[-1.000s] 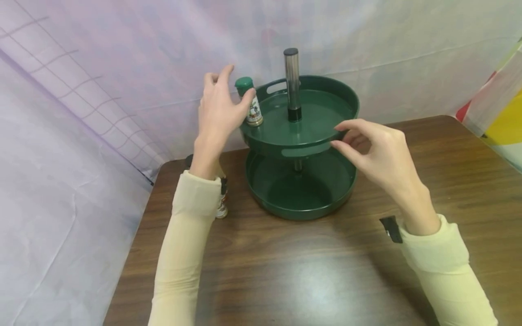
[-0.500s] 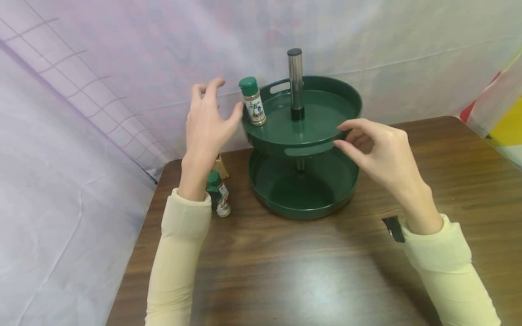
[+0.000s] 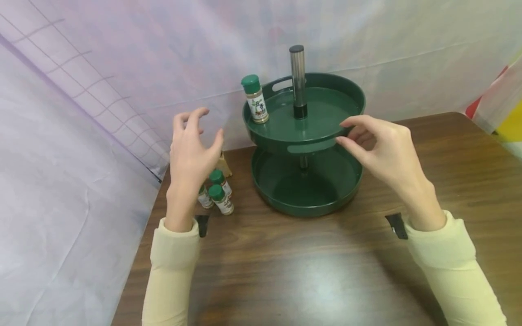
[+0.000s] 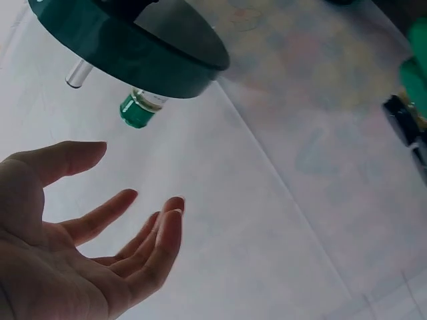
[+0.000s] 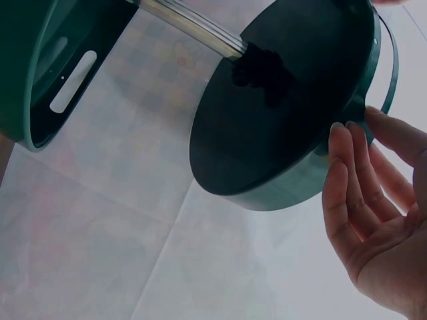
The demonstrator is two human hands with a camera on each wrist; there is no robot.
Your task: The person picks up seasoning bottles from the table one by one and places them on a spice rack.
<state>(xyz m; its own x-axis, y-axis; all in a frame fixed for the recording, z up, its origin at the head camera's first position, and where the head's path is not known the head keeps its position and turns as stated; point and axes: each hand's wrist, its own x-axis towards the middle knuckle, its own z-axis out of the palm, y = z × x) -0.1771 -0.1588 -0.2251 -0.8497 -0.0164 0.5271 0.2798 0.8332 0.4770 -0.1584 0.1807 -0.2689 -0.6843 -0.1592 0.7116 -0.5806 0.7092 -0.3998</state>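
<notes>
Stand (image 3: 277, 144), two-tier, round, dark green: stood toward the back of the brown wood-grain tabletop (image 3: 285, 271).

Upper tray (image 3: 326, 108): raised wall, handle slots cut front and back; seasoning bottle set inside at the left.

Lower tray (image 3: 306, 211): round, low-walled, directly beneath.

Post (image 3: 299, 77): metallic, black cap and black collar, rose through the upper tray's middle.

Seasoning bottle (image 3: 258, 106): green cap, white printed label; stood upright near the rim, touched by neither of the hands.

Left hand (image 3: 189, 151): released, thumb and fingers loosely bent and spread around nothing, held to the left of the stand, apart from the bottle.

Right hand (image 3: 377, 145): pinched the upper tray's wall at the front right between thumb and fingers, just beside the front slot.

Three green-capped bottles: front one (image 3: 224, 207), rear one (image 3: 218, 178) and left one (image 3: 205, 199), close together on the tabletop near the left wrist; the left one partly hidden.

Tan object (image 3: 225, 167): behind those bottles, largely covered by the left hand; identity could not be told.

Sleeves (image 3: 173, 267): pale yellow, both arms; a black piece at each cuff.
</notes>
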